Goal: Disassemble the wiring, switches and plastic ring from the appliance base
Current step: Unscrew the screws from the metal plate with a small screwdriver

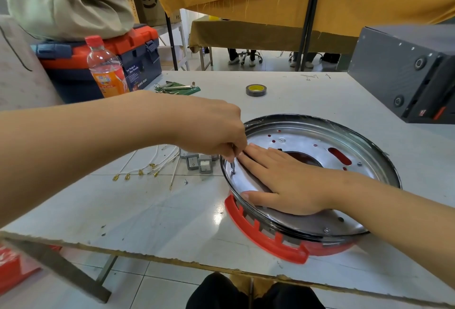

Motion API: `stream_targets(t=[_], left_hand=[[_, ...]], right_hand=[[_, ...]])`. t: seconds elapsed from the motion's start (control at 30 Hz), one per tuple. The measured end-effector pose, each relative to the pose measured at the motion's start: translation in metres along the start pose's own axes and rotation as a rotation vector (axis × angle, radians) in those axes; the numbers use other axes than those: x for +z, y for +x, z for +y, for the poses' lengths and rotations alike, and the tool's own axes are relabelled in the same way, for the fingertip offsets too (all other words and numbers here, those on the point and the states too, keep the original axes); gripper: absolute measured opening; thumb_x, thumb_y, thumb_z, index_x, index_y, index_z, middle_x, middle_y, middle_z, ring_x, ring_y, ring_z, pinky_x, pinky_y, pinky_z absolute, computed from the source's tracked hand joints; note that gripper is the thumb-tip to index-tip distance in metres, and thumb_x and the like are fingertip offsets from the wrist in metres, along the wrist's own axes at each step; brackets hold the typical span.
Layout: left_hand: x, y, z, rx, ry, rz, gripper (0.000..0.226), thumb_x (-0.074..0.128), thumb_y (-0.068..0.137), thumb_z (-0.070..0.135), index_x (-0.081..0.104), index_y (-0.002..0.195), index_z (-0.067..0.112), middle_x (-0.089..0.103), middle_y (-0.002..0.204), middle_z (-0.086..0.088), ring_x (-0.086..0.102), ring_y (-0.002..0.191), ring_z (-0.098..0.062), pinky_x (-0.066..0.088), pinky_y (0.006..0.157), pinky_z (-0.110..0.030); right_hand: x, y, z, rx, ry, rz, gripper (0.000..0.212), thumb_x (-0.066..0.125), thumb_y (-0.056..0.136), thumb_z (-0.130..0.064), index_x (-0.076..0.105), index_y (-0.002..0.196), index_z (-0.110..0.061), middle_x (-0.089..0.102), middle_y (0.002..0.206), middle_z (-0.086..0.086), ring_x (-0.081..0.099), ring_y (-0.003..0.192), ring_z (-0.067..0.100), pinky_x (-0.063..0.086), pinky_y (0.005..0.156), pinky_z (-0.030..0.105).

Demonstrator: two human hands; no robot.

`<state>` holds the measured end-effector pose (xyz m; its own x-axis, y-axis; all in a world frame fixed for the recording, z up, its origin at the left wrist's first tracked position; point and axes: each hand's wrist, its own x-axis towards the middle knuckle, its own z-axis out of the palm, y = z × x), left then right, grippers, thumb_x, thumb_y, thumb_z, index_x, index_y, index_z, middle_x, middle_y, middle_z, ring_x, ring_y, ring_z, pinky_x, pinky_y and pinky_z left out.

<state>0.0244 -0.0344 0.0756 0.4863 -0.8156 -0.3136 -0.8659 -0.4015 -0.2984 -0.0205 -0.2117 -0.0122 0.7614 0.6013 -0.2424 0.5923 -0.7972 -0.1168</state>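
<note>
Right hand (278, 178) lies flat, fingers straight, on the metal appliance base (320, 136) sitting on the table (147, 210). Left hand (211, 129) pinches a small screwdriver bit (232, 166) at its rim, red plastic ring (258, 232) underneath. Removed wires (147, 168) and switches (198, 162) lie just left.

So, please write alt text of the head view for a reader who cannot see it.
A left hand holds a small screwdriver on a screw at the rim of a round metal appliance base, while the right hand presses flat on the base. A red plastic ring hangs below its near edge; removed switches and white wires lie to the left.
</note>
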Motion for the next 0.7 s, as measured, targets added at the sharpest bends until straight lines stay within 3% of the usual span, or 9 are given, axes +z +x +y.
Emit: stream_targets(t=[0.2,0.3,0.4,0.53,0.67,0.7], left_hand=[[-0.0031,0.0036,0.0010,-0.136,-0.113,-0.016,0.031,0.048,0.096,0.039,0.071,0.100,0.020,0.069,0.086,0.002,0.044,0.067,0.001,0.047,0.074,-0.030],[-0.0049,0.0063,0.0000,-0.213,-0.201,-0.034,0.034,0.050,0.095,0.038,0.072,0.086,0.012,0.065,0.069,-0.002,0.046,0.057,-0.005,0.044,0.061,-0.028],[-0.0070,0.0091,-0.0006,-0.263,-0.254,-0.040,0.039,0.051,0.095,0.037,0.067,0.071,0.009,0.047,0.051,0.001,0.042,0.048,-0.009,0.034,0.053,-0.024],[-0.0059,0.0082,-0.0005,-0.273,-0.234,-0.074,0.035,0.051,0.094,0.039,0.069,0.082,0.012,0.059,0.061,0.003,0.046,0.054,-0.008,0.042,0.061,-0.025],[-0.0059,0.0010,-0.0005,-0.214,-0.288,-0.081,0.004,0.060,0.090,0.030,0.064,0.092,0.028,0.062,0.075,0.015,0.052,0.070,0.009,0.041,0.065,-0.014],[-0.0059,0.0005,-0.0005,-0.190,-0.305,-0.061,0.005,0.061,0.090,0.025,0.062,0.091,0.030,0.062,0.076,0.015,0.053,0.070,0.010,0.042,0.066,-0.014]], right_hand=[[-0.0001,-0.0002,-0.0001,-0.006,0.004,0.012,0.103,0.000,0.067,-0.078,-0.013,0.151,-0.021,-0.021,0.158,-0.002,-0.018,0.144,0.010,-0.006,0.118,0.032],[-0.0006,-0.0002,-0.0002,-0.007,0.004,0.007,0.103,0.000,0.066,-0.078,-0.014,0.150,-0.021,-0.022,0.158,-0.001,-0.019,0.144,0.010,-0.009,0.117,0.029],[-0.0006,0.0001,0.0005,-0.014,0.001,0.009,0.102,0.001,0.067,-0.078,-0.013,0.150,-0.020,-0.021,0.158,-0.001,-0.018,0.144,0.010,-0.009,0.115,0.028],[-0.0001,0.0012,0.0010,-0.018,0.003,0.013,0.103,0.000,0.066,-0.078,-0.012,0.150,-0.020,-0.020,0.158,-0.001,-0.017,0.144,0.010,-0.010,0.114,0.027],[0.0002,0.0020,0.0018,-0.010,0.006,0.002,0.105,0.000,0.065,-0.079,-0.012,0.150,-0.020,-0.020,0.158,-0.001,-0.018,0.144,0.010,-0.009,0.115,0.029],[-0.0001,0.0022,0.0019,-0.009,0.008,0.003,0.104,0.001,0.066,-0.079,-0.012,0.150,-0.020,-0.020,0.158,-0.001,-0.017,0.144,0.010,-0.009,0.115,0.028]])
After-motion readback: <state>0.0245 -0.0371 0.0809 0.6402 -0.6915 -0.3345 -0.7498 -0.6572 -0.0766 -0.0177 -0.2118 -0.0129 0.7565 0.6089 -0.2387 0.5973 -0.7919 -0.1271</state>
